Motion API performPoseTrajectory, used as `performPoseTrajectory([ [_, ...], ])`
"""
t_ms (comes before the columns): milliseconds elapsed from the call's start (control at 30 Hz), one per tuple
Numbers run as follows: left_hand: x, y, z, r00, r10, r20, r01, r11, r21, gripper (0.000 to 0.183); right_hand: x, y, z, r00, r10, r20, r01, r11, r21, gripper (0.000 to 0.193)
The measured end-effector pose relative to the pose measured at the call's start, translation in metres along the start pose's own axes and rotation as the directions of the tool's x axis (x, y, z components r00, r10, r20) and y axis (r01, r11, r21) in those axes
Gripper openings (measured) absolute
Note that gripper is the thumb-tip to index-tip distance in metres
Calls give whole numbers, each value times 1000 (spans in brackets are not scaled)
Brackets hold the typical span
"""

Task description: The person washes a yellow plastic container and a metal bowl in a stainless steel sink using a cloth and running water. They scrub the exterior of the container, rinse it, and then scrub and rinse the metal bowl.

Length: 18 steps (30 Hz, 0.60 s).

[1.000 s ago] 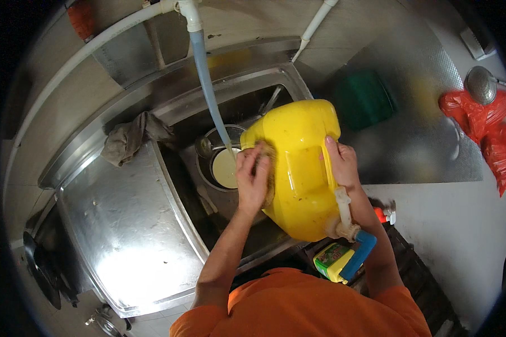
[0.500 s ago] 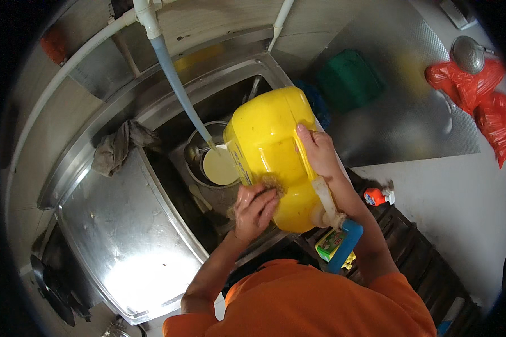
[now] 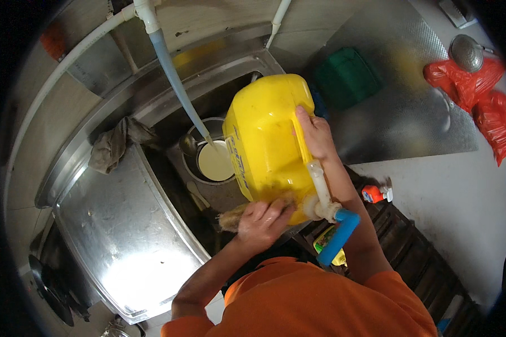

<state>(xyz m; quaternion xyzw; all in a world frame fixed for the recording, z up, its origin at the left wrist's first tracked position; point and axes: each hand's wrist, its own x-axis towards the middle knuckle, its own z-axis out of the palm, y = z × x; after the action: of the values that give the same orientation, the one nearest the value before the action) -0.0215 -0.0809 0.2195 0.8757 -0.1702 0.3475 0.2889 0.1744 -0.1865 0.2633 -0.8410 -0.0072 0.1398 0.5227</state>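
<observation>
As right fingers grip a yellow jug, left fingers a scrubber, steel sink below, wall behind.

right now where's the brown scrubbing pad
In the head view, the brown scrubbing pad is below centre, in the left hand at the lower end of the yellow jug, left of the blue spout.

Jug: bright yellow, bears dark-blue print. Spout fitting: cloudy white. Tube: blue. Scrubbing pad: tan. Shirt: orange. Container: dark green. Bags: red. Hose: grey-blue. Liquid: cream. Rag: grey-brown.
</observation>
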Motion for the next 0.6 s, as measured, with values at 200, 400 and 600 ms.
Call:
performPoseTrajectory([
  [200, 4, -9, 2, 989, 59, 135, -63, 998, 28, 40, -2, -1, 4, 998, -50, 23, 53, 985, -166, 63],
  [400, 10, -12, -3, 967, -251, -55, 237, 954, -182, 29, -6, 4, 3, 995, -93, -21, 87, 980, -178, 61],
  [600, -12, -29, 37, 957, -271, -102, 262, 960, -94, 28, -3, 12, -1, 999, -38, -2, 37, 989, -144, 62],
])
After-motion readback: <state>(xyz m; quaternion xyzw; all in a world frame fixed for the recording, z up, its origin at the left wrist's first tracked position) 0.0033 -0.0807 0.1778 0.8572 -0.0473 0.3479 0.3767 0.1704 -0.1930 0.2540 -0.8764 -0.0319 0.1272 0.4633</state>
